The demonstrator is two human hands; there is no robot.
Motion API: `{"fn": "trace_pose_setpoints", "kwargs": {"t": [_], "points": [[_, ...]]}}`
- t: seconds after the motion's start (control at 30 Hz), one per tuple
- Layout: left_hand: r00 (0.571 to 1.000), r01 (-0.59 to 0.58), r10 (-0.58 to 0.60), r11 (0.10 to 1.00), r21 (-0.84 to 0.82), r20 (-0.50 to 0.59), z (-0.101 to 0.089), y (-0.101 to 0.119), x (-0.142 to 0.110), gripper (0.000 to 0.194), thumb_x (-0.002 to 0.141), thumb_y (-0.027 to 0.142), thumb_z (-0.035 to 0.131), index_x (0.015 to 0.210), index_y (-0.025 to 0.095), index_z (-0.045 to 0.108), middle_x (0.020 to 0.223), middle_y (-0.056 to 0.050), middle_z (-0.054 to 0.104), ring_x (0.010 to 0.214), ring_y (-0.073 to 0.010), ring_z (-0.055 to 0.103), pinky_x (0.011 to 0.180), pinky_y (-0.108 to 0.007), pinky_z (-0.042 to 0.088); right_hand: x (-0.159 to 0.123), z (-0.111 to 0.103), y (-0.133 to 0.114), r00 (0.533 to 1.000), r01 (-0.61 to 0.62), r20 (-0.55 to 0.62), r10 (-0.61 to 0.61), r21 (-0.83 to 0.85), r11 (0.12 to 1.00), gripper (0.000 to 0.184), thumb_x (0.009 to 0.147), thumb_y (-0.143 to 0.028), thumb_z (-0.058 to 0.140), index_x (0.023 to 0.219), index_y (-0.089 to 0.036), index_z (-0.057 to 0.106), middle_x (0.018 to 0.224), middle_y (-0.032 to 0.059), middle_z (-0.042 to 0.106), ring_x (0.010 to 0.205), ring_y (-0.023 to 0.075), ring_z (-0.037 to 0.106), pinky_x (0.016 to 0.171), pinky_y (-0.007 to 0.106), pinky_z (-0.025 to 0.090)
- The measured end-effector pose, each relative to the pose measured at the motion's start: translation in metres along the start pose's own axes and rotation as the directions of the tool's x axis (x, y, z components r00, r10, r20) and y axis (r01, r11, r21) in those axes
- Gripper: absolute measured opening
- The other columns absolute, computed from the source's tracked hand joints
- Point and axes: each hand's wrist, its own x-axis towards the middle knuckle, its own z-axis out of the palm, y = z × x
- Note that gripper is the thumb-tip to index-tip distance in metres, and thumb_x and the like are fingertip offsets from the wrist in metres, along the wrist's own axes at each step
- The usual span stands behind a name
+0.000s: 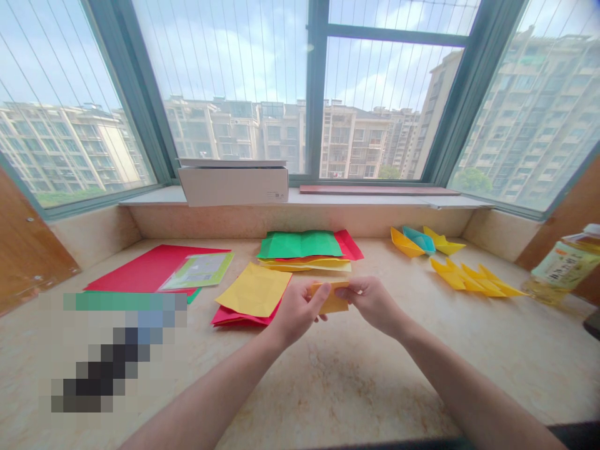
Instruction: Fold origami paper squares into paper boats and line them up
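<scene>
I pinch a folded yellow paper [332,300] with both hands.

My left hand [297,312] and right hand [372,304] hold it from each side, fingers [342,291] clamped on its ends, just above the desk [337,387]. A firm, even pinch keeps the layers from slipping. A yellow sheet [255,289] lies just left of my fingers, green paper [300,245] is ahead, and yellow paper boats [475,279] sit off to the right.

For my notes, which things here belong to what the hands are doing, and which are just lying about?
In hand: folded yellow paper, between left hand and right hand.

Lying about: yellow paper boats, coloured paper sheets, white cardboard box, oil bottle.
</scene>
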Motion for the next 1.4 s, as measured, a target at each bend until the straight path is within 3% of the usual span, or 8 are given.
{"fn": "trace_pose_setpoints", "kwargs": {"t": [0.13,0.23,0.4,0.63,0.87,1.1,1.27,1.4], "points": [[0.987,-0.130,0.149,0.963,0.236,-0.065,-0.004,-0.003,0.002,0.040,0.091,0.048,0.055,0.079,0.013,0.072,0.069,-0.003,0.066,0.064,-0.0148,0.058,0.056,-0.022,0.040,-0.001,0.001,0.004,1.000,0.006,-0.025,-0.011,-0.201,0.980,0.023,0.088,-0.032,0.061,0.076,-0.019,0.076,0.077,0.0019,0.073,0.074,0.0204,0.063,0.068,0.030,0.049],[0.983,-0.169,0.183,0.954,0.250,-0.034,-0.007,-0.002,0.004,0.040,0.095,0.044,0.050,0.078,0.014,0.072,0.070,-0.003,0.067,0.068,-0.0154,0.058,0.062,-0.023,0.042,0.000,0.002,0.009,0.999,-0.005,-0.039,-0.003,-0.221,0.975,0.027,0.090,-0.034,0.059,0.074,-0.017,0.072,0.074,0.0022,0.071,0.071,0.0194,0.061,0.065,0.029,0.046],[0.988,-0.136,0.149,0.967,0.218,-0.045,-0.009,0.000,0.005,0.038,0.094,0.042,0.050,0.082,0.014,0.072,0.072,-0.003,0.067,0.065,-0.0151,0.058,0.059,-0.023,0.042,0.002,0.005,0.014,0.999,-0.004,-0.040,0.001,-0.067,0.998,0.030,0.095,-0.038,0.051,0.088,-0.016,0.071,0.082,0.0040,0.071,0.076,0.0194,0.062,0.068,0.029,0.047],[0.992,-0.073,0.053,0.981,0.181,0.116,-0.007,-0.005,0.002,0.038,0.095,0.041,0.046,0.072,0.016,0.063,0.057,0.001,0.058,0.050,-0.0126,0.057,0.047,-0.021,0.041,0.001,-0.005,0.016,0.988,0.137,-0.009,-0.154,-0.403,0.905,0.036,0.096,-0.036,0.050,0.069,-0.018,0.066,0.069,0.0034,0.062,0.067,0.0178,0.053,0.063,0.030,0.041],[0.999,-0.049,0.049,0.996,0.073,0.012,-0.002,-0.004,0.003,0.037,0.096,0.044,0.044,0.079,0.016,0.061,0.064,0.000,0.059,0.052,-0.0135,0.062,0.044,-0.021,0.046,0.003,-0.004,0.014,0.989,0.023,-0.137,-0.050,-0.190,0.981,0.040,0.095,-0.050,0.051,0.089,-0.017,0.072,0.079,0.0054,0.071,0.071,0.0198,0.061,0.065,0.030,0.046],[0.969,-0.071,0.057,0.996,0.050,0.240,0.003,-0.006,-0.003,0.039,0.096,0.046,0.047,0.081,0.014,0.064,0.067,-0.004,0.065,0.056,-0.0149,0.064,0.050,-0.022,0.048,-0.001,-0.007,0.009,0.971,0.211,-0.024,-0.240,-0.394,0.894,0.036,0.096,-0.042,0.053,0.077,-0.019,0.073,0.070,0.0043,0.065,0.070,0.0184,0.057,0.066,0.031,0.044],[0.995,0.008,-0.003,0.999,-0.050,0.099,0.006,-0.005,-0.002,0.051,0.096,0.055,0.042,0.083,0.012,0.066,0.058,-0.005,0.065,0.049,-0.0158,0.064,0.045,-0.022,0.046,0.001,0.002,0.009,0.988,0.036,-0.147,-0.048,-0.077,0.996,0.034,0.091,-0.048,0.061,0.106,-0.019,0.070,0.087,0.0066,0.073,0.075,0.0187,0.065,0.067,0.030,0.050],[0.999,0.030,-0.031,0.996,-0.080,-0.014,0.007,-0.005,-0.002,0.050,0.094,0.055,0.045,0.082,0.011,0.065,0.054,-0.004,0.064,0.046,-0.0160,0.063,0.042,-0.021,0.043,0.004,0.007,0.010,0.997,-0.070,0.022,0.067,0.188,0.980,0.042,0.086,-0.052,0.065,0.106,-0.015,0.067,0.090,0.0080,0.073,0.078,0.0201,0.069,0.071,0.033,0.055]]}}
